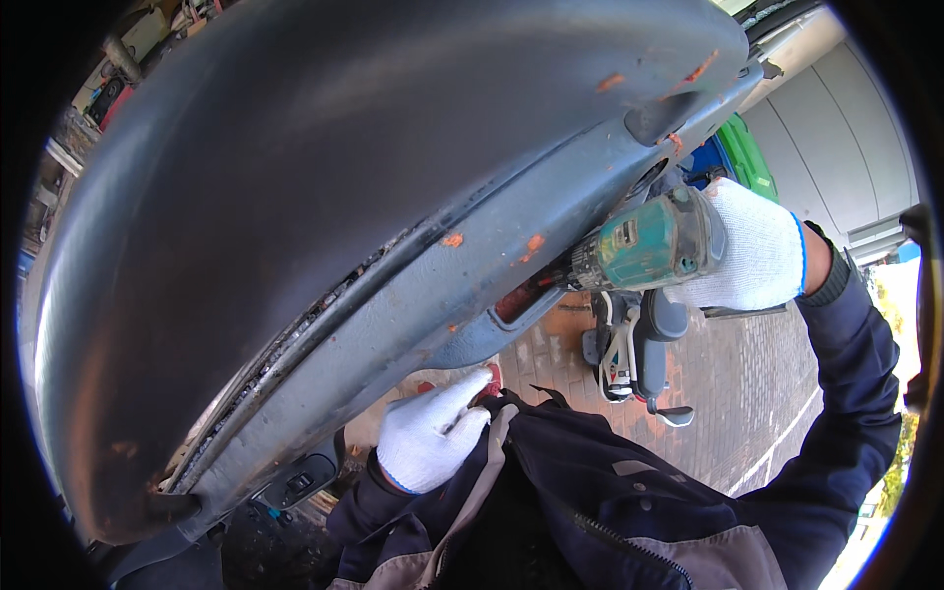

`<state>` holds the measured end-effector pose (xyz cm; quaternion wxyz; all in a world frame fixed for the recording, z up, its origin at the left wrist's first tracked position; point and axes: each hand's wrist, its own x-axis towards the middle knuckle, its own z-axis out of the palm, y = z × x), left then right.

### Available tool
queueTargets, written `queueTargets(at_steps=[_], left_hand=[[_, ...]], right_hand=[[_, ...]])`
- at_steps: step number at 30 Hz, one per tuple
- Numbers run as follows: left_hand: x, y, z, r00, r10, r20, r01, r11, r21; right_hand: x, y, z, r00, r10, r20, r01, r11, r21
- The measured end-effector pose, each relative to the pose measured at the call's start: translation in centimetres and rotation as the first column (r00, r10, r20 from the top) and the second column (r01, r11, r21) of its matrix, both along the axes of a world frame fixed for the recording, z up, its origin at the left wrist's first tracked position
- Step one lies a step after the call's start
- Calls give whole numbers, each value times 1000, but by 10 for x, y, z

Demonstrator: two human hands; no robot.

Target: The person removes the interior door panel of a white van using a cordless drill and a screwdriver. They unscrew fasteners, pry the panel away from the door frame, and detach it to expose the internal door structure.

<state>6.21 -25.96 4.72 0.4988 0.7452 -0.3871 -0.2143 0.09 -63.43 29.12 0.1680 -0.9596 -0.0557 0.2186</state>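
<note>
My right hand [752,246], in a white knit glove with a blue cuff edge, is closed round a teal and black cordless drill [639,241]. Its chuck end points left, at a recess in the grey door panel [423,295] beside the pull handle. The tip of the bit is hidden there. Below the panel, close to my jacket, my left hand [428,442] wears a matching glove. Its fingers are apart and partly bent, and I see nothing held in them. Orange-red smudges mark the panel, and a dark, glossy curved surface [295,177] rises along its far side.
A parked scooter [634,344] stands on the brick paving [767,364] beyond the door. Green [747,157] and blue bins are behind my right hand, near a pale grey wall [836,138]. A switch panel [300,482] sits at the lower left. Assorted clutter fills the far left.
</note>
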Motion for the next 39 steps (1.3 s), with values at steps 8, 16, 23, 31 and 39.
queueTargets(at_steps=[8, 16, 23, 31, 39], left_hand=[[-2, -5, 3, 1000, -10, -10, 9, 999, -46], [1, -12, -3, 999, -41, -2, 41, 994, -102], [4, -18, -9, 995, -67, 70, 77, 986, -148], [5, -23, -12, 996, -70, 60, 79, 983, -164], [5, -27, -12, 995, -46, 94, 62, 982, -176]], right_hand=[[18, 10, -13, 928, 300, 224, -301, 953, -30], [4, -2, -15, 799, 572, 186, -496, 801, -335], [6, 9, -11, 837, 504, 213, -449, 855, -260], [15, 24, -14, 974, 171, 146, -168, 985, -31], [17, 23, -11, 972, 211, 107, -205, 977, -62]])
